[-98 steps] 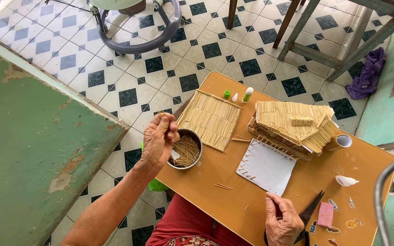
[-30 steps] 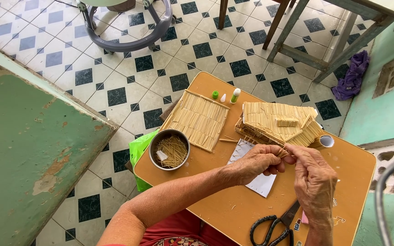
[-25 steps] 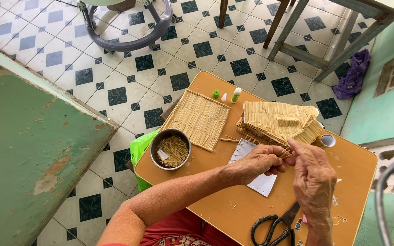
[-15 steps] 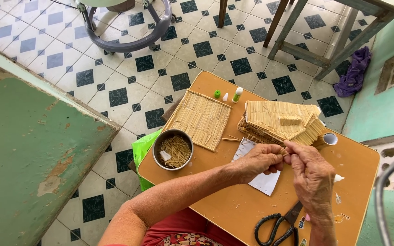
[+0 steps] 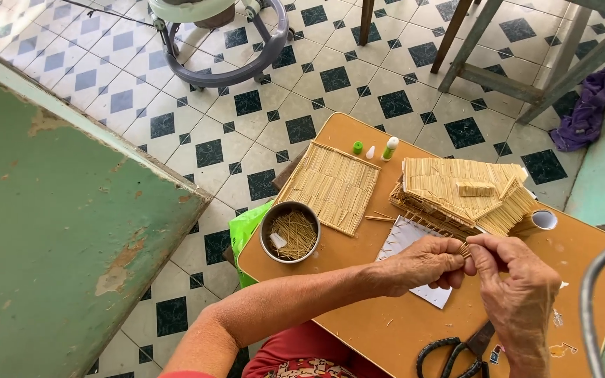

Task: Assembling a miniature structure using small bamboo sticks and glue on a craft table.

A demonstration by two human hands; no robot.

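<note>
1. my left hand point(image 5: 421, 264) and right hand point(image 5: 516, 280) meet over the counter point(image 5: 358, 329), fingertips of both pinching a small bundle of sticks point(image 5: 464, 249) between them.
2. a few seconds ago my left hand was in the metal bowl point(image 5: 290, 232) near the counter's left edge; now it has come across with sticks, so i'm working them beside the stick house point(image 5: 460, 196).
3. the scissors point(image 5: 456, 348) are cut off at the near edge; how many sticks i hold is hard to tell.

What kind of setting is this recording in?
Probably a home craft spot, not a workshop: a small orange table on a checkered tile floor, with a stick-built model house, a bowl of sticks, and scissors.
</note>
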